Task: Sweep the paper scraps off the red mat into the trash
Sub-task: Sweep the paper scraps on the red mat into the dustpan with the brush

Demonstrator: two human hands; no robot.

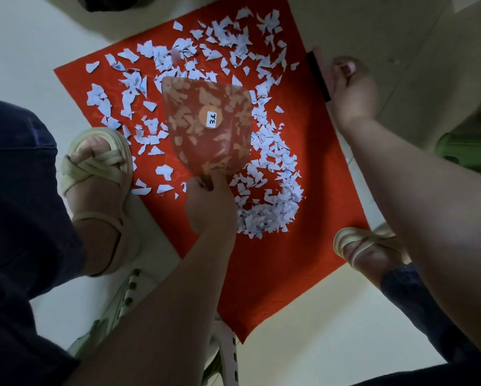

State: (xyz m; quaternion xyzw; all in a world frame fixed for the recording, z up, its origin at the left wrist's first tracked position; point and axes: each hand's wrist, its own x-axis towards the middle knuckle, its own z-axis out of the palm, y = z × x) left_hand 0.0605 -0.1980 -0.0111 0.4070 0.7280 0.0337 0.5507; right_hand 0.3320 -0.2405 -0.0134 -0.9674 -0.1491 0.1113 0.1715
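One dustpan (189,140), sticker (212,118) "3元", black bar (318,76)

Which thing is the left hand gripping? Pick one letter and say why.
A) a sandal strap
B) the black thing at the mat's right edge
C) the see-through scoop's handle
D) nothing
C: the left hand is curled round the handle of the see-through scoop, held over the paper scraps on the red mat; the black thing is in the right hand.
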